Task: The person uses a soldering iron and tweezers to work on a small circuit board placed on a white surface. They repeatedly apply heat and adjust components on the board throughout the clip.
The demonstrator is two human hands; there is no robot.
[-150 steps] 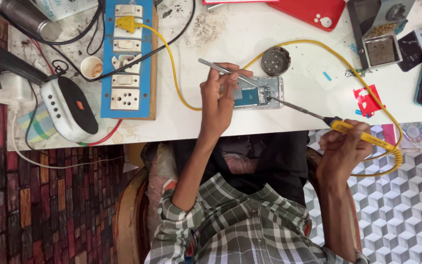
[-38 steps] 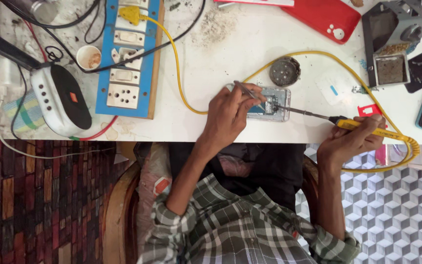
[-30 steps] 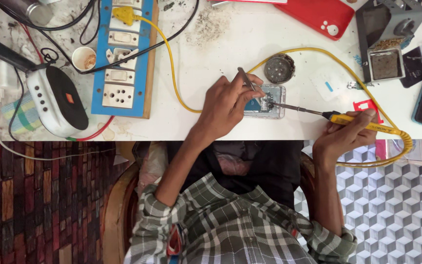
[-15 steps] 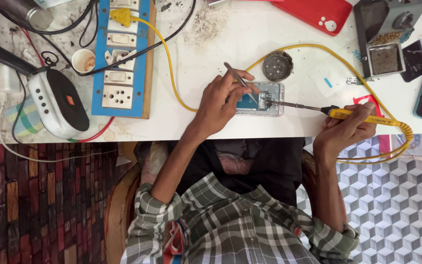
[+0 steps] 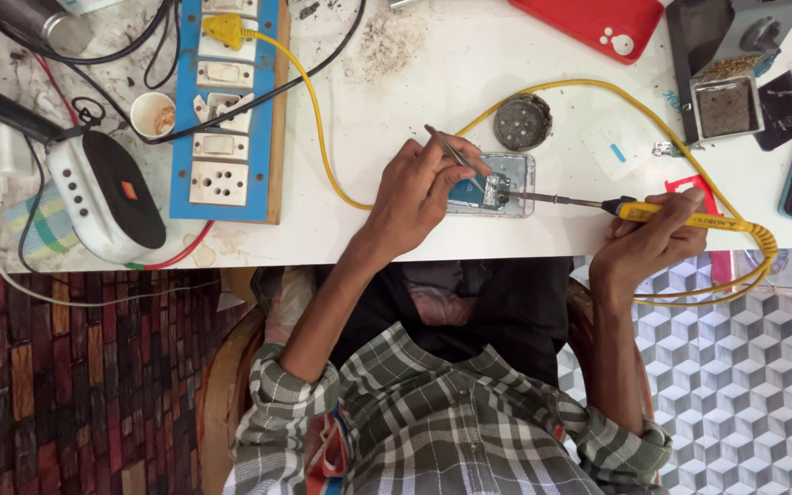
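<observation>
Two hands work at the near edge of one white table [image 5: 543, 73]; the left hand [image 5: 419, 197] is pinched on one pair of metal tweezers [image 5: 451, 154], whose tips come down on one opened phone [image 5: 492, 183] lying flat just right of that hand; the right hand [image 5: 648, 243], further right, is wrapped closed round the yellow handle of one soldering iron [image 5: 653, 213], its thin metal tip reaching left to touch the phone's inside. At the far left sits one white-and-black speaker [image 5: 107, 197]; right of it one blue switchboard [image 5: 224, 110] carries one yellow plug [image 5: 222, 29]; one round metal tin [image 5: 522, 121] lies just beyond the phone; one red phone [image 5: 588, 23] lies at the far edge; one square tin [image 5: 726, 105] stands to the right.
</observation>
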